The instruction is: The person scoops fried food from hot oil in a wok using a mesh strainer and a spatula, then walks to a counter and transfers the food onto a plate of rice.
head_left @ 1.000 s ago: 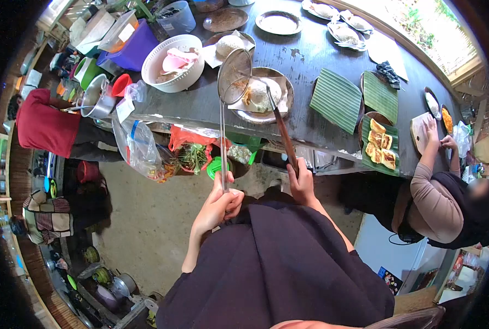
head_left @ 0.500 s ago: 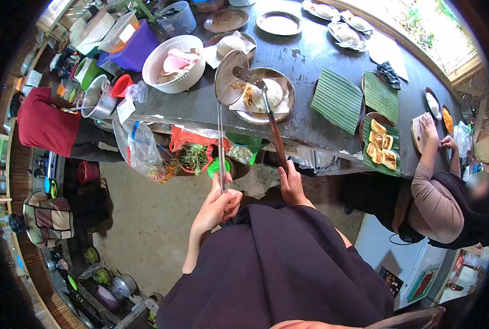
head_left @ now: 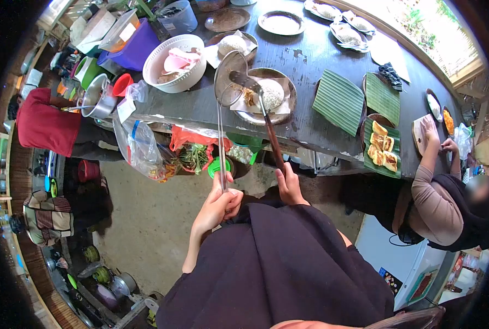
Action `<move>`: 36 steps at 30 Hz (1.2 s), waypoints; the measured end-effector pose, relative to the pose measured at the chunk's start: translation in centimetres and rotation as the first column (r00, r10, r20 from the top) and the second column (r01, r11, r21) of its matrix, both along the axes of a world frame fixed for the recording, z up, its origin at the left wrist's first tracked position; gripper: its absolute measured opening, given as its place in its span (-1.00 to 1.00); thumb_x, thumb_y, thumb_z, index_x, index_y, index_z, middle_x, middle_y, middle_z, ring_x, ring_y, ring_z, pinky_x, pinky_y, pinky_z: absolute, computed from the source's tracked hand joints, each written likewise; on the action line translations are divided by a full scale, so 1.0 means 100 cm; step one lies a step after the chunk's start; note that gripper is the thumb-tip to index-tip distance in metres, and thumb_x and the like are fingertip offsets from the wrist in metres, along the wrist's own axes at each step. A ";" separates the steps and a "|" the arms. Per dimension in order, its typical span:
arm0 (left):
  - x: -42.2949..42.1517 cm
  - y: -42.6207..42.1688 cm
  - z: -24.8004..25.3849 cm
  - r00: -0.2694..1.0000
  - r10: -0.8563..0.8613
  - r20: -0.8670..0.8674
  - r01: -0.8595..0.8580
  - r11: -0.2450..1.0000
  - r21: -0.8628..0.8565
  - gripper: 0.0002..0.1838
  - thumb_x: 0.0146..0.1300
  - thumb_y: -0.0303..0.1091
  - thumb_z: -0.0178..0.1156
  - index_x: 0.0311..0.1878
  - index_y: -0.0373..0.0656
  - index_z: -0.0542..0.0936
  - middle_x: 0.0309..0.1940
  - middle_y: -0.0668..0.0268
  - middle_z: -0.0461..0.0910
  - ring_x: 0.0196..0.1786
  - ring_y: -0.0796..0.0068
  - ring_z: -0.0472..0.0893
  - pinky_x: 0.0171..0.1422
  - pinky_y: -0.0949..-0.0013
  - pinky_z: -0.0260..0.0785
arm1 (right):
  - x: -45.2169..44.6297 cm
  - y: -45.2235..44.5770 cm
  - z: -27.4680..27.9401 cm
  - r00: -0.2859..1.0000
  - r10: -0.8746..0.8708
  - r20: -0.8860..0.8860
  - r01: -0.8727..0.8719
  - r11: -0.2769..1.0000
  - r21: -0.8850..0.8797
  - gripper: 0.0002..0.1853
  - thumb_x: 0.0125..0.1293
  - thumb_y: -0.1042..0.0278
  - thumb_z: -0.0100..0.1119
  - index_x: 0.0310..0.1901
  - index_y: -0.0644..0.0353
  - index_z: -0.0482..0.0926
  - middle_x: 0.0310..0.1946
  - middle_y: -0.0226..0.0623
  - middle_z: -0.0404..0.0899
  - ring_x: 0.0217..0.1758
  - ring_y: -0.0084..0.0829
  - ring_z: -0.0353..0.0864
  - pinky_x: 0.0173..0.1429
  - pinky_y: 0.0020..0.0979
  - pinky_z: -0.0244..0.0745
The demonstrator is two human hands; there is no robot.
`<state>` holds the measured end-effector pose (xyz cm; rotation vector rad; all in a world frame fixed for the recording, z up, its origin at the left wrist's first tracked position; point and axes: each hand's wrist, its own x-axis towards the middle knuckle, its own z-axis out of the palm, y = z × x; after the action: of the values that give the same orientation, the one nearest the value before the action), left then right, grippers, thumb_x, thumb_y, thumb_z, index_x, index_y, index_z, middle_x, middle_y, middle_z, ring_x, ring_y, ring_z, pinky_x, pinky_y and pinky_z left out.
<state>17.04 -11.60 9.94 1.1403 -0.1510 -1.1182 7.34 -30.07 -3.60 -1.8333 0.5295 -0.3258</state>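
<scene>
My left hand (head_left: 219, 205) is closed round the long metal handle of a round strainer (head_left: 230, 77), held up over the left edge of a plate (head_left: 287, 112). In my right hand (head_left: 290, 185) is the wooden handle of a slotted spatula (head_left: 273, 137); its dark blade overlaps the strainer's right side. On the paper-lined plate lie a mound of white rice (head_left: 272, 93) and some brown food (head_left: 250, 97) to its left, partly hidden by the spatula. Whether the strainer holds food is too unclear to tell.
A white basket (head_left: 184, 79) and another rice plate (head_left: 232, 45) stand left. Banana leaves (head_left: 338, 101) and fried pieces (head_left: 383, 148) lie right. A person (head_left: 439, 203) works at a board (head_left: 419, 134) far right; a person in red (head_left: 47, 123) stands far left.
The spatula blade has swung left from the rice onto the strainer, and my right hand has moved slightly left. The strainer has shifted a little left and down. More brown food shows beside the rice.
</scene>
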 end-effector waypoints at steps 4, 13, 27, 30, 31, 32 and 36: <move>0.001 0.001 0.001 1.000 0.006 -0.015 -0.006 1.000 -0.026 -0.69 0.20 -0.52 -0.20 0.00 0.03 0.11 -0.71 0.45 0.10 -0.74 0.71 0.04 -0.71 0.60 -0.13 | 0.002 0.000 -0.002 0.999 -0.039 0.016 0.039 0.999 -0.003 -0.81 0.32 0.29 -0.07 -0.28 0.24 0.24 -0.62 0.01 0.36 -0.50 0.10 0.41 -0.47 -0.18 0.23; 0.003 -0.001 0.003 1.000 -0.022 -0.005 0.022 0.999 -0.035 -0.77 0.23 -0.50 -0.22 -0.09 0.00 0.07 -0.71 0.46 0.11 -0.74 0.69 0.07 -0.68 0.59 -0.13 | -0.003 0.002 -0.002 0.999 -0.025 -0.028 0.024 0.999 -0.028 -0.80 0.33 0.27 -0.08 -0.28 0.23 0.24 -0.62 0.02 0.35 -0.50 0.11 0.40 -0.47 -0.16 0.23; 0.001 0.003 0.014 1.000 0.007 -0.005 -0.007 1.000 0.003 -0.71 0.21 -0.48 -0.15 -0.02 0.01 0.13 -0.72 0.46 0.09 -0.74 0.71 0.04 -0.68 0.58 -0.19 | -0.003 0.000 0.002 0.995 -0.077 -0.063 0.075 0.997 -0.036 -0.79 0.34 0.26 -0.10 -0.27 0.24 0.24 -0.60 0.04 0.36 -0.46 0.14 0.42 -0.44 -0.14 0.25; 0.003 0.006 0.016 1.000 -0.019 0.006 0.019 1.000 -0.011 -0.74 0.21 -0.49 -0.18 -0.05 0.00 0.10 -0.71 0.47 0.10 -0.74 0.70 0.07 -0.67 0.58 -0.15 | -0.005 -0.003 0.004 0.991 -0.106 -0.080 0.105 0.994 -0.015 -0.80 0.33 0.26 -0.10 -0.25 0.23 0.25 -0.61 0.04 0.37 -0.46 0.14 0.42 -0.44 -0.13 0.26; 0.004 0.006 0.017 0.999 -0.049 0.018 0.050 0.999 -0.009 -0.76 0.22 -0.50 -0.22 -0.08 -0.01 0.07 -0.70 0.47 0.11 -0.73 0.68 0.10 -0.67 0.59 -0.11 | -0.006 -0.004 0.003 0.993 -0.100 -0.065 0.100 0.995 -0.008 -0.81 0.33 0.27 -0.10 -0.25 0.23 0.25 -0.61 0.04 0.38 -0.47 0.14 0.42 -0.44 -0.13 0.26; 0.004 0.006 0.017 0.999 -0.050 0.018 0.050 0.999 -0.009 -0.76 0.22 -0.50 -0.22 -0.08 -0.01 0.07 -0.70 0.47 0.11 -0.73 0.68 0.10 -0.67 0.59 -0.11 | -0.007 -0.004 0.003 0.994 -0.096 -0.050 0.096 0.995 -0.001 -0.81 0.33 0.27 -0.10 -0.24 0.23 0.26 -0.61 0.04 0.39 -0.47 0.14 0.43 -0.44 -0.12 0.26; 0.000 0.005 0.015 1.000 -0.020 0.006 0.020 1.000 -0.013 -0.72 0.20 -0.50 -0.19 -0.04 0.00 0.10 -0.71 0.46 0.10 -0.74 0.69 0.07 -0.68 0.59 -0.14 | -0.008 0.000 0.002 0.996 -0.078 -0.039 0.074 0.992 -0.100 -0.81 0.33 0.27 -0.11 -0.24 0.22 0.26 -0.61 0.03 0.40 -0.46 0.13 0.45 -0.44 -0.11 0.27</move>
<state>17.09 -11.06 11.49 1.1328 -0.1741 -1.1300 6.50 -30.11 -3.37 -1.9223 0.6243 -0.3703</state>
